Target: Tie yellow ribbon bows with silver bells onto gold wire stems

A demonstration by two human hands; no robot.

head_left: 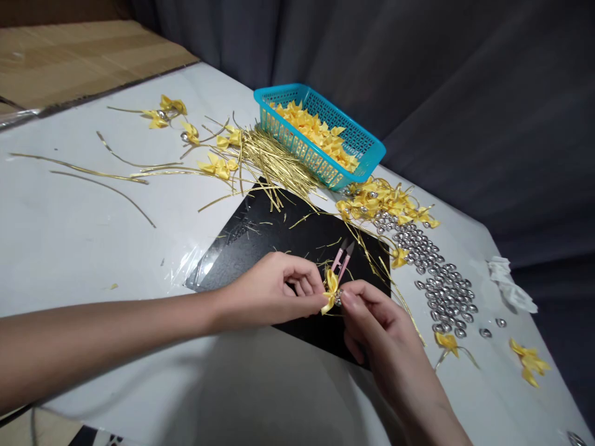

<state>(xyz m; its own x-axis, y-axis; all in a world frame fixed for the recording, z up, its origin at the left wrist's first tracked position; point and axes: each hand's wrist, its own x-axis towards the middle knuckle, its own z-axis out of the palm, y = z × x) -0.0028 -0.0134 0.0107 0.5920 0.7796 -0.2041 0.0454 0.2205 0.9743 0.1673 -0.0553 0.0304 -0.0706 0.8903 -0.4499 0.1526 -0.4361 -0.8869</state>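
My left hand point(274, 288) and my right hand point(379, 325) meet over a black mat point(260, 238) and pinch one small yellow ribbon bow point(331, 290) between their fingertips. A silver bead point(338, 300) sits at the bow's middle, against my right thumb. Pink thread snips point(343, 257) lie on the mat just behind the bow, blades pointing away from me. A thin gold wire hangs from the bow toward the mat.
A blue basket point(367, 145) holds several yellow bows at the back. Gold wires point(274, 161) lie heaped beside it, and longer ones trail left. Silver beads point(437, 279) spread at the right, with finished bows point(385, 201) behind them. White cloth point(509, 285) lies near the table's right edge.
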